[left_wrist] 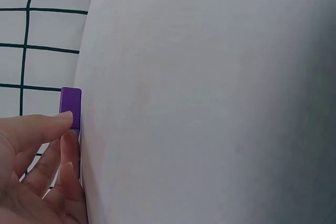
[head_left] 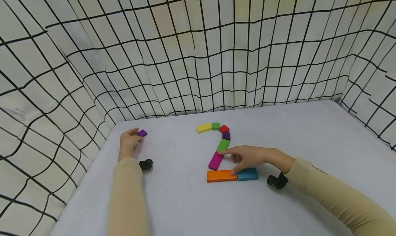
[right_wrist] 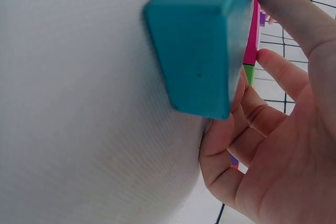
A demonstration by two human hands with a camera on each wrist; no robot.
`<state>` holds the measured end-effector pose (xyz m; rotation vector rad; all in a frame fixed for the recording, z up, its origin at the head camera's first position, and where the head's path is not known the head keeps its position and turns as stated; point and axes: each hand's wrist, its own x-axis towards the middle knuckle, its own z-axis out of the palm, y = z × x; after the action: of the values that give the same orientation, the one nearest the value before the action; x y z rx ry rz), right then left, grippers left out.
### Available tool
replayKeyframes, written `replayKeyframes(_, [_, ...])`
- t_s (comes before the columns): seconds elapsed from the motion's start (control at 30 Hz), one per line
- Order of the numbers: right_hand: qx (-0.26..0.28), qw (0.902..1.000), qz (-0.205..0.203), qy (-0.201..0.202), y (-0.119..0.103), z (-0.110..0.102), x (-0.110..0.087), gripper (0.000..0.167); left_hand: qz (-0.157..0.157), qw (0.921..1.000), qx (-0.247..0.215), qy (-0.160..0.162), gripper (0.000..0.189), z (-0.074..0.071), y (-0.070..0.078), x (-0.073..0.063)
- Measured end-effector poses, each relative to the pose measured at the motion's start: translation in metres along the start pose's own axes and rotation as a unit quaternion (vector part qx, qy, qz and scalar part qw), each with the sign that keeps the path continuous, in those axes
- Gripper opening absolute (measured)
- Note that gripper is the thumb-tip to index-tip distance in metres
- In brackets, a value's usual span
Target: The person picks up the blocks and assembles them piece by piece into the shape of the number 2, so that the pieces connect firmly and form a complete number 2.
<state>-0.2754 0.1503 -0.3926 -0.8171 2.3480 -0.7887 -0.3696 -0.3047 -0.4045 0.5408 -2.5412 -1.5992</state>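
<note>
At the far left of the table, my left hand (head_left: 129, 142) pinches a small purple block (head_left: 142, 133) between thumb and fingertips. In the left wrist view the thumb lies on the face of this purple block (left_wrist: 71, 107). My right hand (head_left: 249, 157) spans the block figure, its index fingertip touching the magenta block (head_left: 215, 161) near the light green block (head_left: 223, 145). Its thumb rests on the orange block (head_left: 219, 176), near the joint with the blue block (head_left: 247, 174). The other fingers are bent and hold nothing. Close up, the blue block (right_wrist: 194, 51) stands beside those fingers.
A curved line runs on from the light green block: a dark purple block (head_left: 226, 136), a red block (head_left: 224, 128), a green block (head_left: 215, 126) and a yellow block (head_left: 204, 127). A white cloth with black grid lines (head_left: 216, 57) borders the white table (head_left: 173, 201).
</note>
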Motion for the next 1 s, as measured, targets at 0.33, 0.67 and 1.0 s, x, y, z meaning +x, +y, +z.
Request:
replayKeyframes(0.33, [-0.002, 1.0000, 0.004, 0.001, 0.002, 0.002, 0.000, 0.073, -0.023, 0.9997, -0.005, -0.001, 0.057, 0.000, -0.005, 0.003])
replayKeyframes(0.67, [-0.002, 1.0000, 0.000, 0.001, -0.001, 0.000, -0.001, 0.072, -0.028, 0.9995, -0.001, 0.017, 0.054, -0.003, -0.001, -0.004])
replayKeyframes(1.0, [-0.002, 1.0000, 0.006, 0.002, -0.001, 0.001, -0.001, 0.072, -0.025, 0.9996, 0.008, 0.009, 0.052, -0.006, 0.006, -0.010])
